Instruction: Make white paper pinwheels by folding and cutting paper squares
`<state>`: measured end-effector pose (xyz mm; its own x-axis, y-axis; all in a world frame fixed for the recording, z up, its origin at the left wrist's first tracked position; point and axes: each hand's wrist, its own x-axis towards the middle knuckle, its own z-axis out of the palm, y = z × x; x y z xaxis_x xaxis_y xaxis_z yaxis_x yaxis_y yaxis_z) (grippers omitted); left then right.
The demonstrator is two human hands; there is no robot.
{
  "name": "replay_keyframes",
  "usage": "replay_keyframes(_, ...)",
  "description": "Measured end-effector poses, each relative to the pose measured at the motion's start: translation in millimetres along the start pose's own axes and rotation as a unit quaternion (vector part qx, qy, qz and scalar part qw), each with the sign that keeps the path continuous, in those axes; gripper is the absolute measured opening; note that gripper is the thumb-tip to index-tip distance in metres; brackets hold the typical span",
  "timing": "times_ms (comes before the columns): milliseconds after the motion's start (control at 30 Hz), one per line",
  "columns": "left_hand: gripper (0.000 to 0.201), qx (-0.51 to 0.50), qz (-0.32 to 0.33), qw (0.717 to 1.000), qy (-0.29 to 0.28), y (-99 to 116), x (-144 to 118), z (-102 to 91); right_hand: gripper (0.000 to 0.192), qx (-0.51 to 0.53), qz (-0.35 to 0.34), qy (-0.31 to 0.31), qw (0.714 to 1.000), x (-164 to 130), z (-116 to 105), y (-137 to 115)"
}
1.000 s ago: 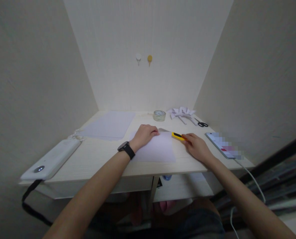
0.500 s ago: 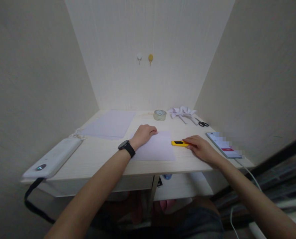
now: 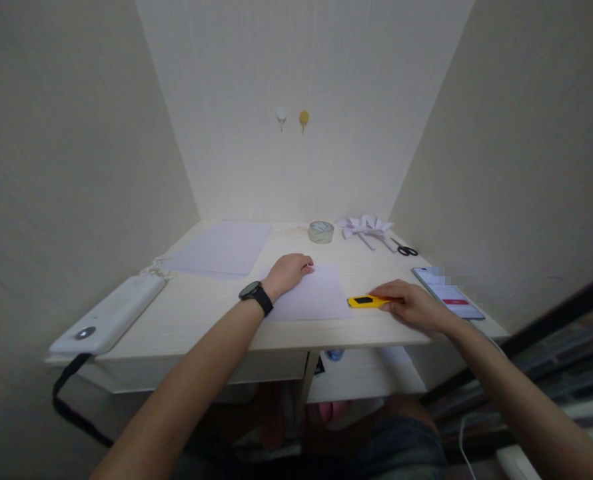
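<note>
A sheet of white paper (image 3: 316, 297) lies on the desk near its front edge. My left hand (image 3: 290, 272), wearing a black watch (image 3: 256, 293) at the wrist, rests on the sheet's far left part. Its fingers are curled together at the upper edge, with a bit of white showing between thumb and fingertips. In my right hand (image 3: 409, 303) is a yellow utility knife (image 3: 364, 302), held flat and low over the desk. The knife's front end points left, by the right edge of the sheet. I cannot make out a blade.
Larger white sheets (image 3: 226, 247) lie back left. A tape roll (image 3: 321, 232), folded paper pieces (image 3: 365, 229) and black-handled scissors (image 3: 405, 249) line the back right. A phone (image 3: 449, 293) lies at right, a white strapped device (image 3: 109, 317) at left. Walls enclose the desk.
My right hand has brought the knife toward me and slightly right, down along the sheet's right side. My left hand stays on the paper almost unmoved.
</note>
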<state>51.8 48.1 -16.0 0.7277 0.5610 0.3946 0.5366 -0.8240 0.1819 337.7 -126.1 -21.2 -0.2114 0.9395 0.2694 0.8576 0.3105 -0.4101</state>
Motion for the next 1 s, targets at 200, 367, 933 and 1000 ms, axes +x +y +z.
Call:
replay_keyframes(200,0.023,0.016,0.005,1.000,-0.004,1,-1,1.4,0.033,0.030,-0.015,-0.046,0.998,0,-9,-2)
replay_keyframes(367,0.037,0.041,-0.003,0.999,0.030,9,-1,-2.9,0.041,0.023,-0.010,-0.046,0.999,3,-9,-18)
replay_keyframes(933,0.062,0.014,0.010,0.988,-0.155,65,-45,6.5,0.023,0.013,-0.039,0.001,0.999,6,24,-42)
replay_keyframes(1000,0.061,0.017,0.002,0.988,-0.155,65,-44,5.3,0.023,0.011,-0.033,0.010,0.999,4,26,-43)
